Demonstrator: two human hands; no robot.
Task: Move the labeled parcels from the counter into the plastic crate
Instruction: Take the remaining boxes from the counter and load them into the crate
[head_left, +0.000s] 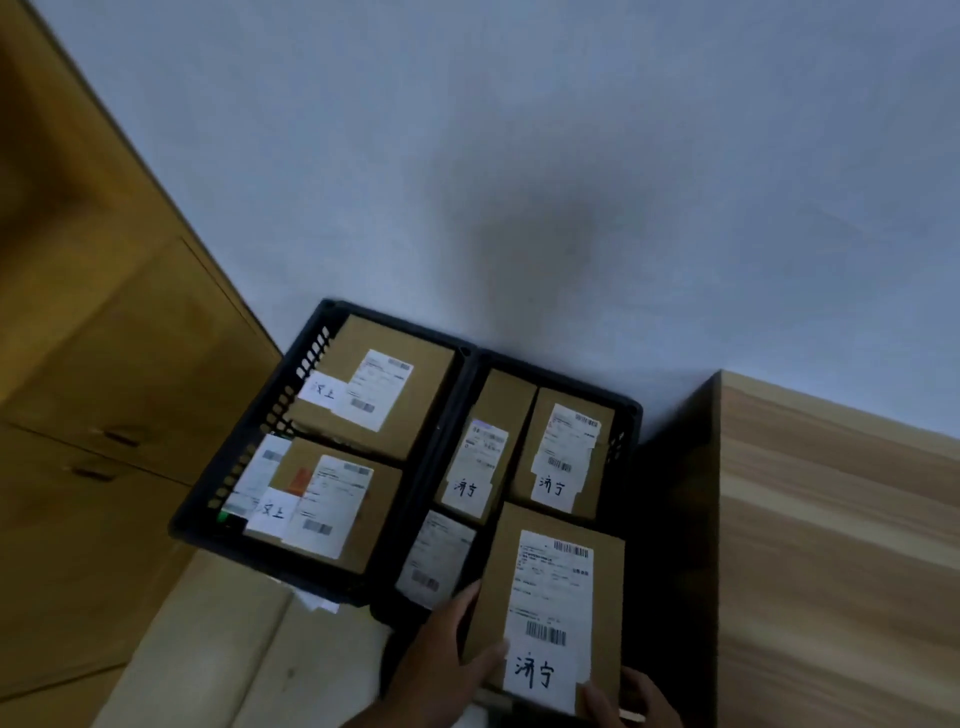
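Head view: left hand (447, 649) and right hand (618, 699) clamp a parcel (550, 608) above the crate (306, 358). Free space ahead of the fingers looks tight; it may snag on parcels already inside.

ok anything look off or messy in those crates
Mostly tidy. In the left crate, the near parcel sits on top of a white packet and lies skewed, its labels overlapping. Some white paper pokes out from under that crate's near edge. Both hands, left hand and right hand, hold a parcel over the right crate.
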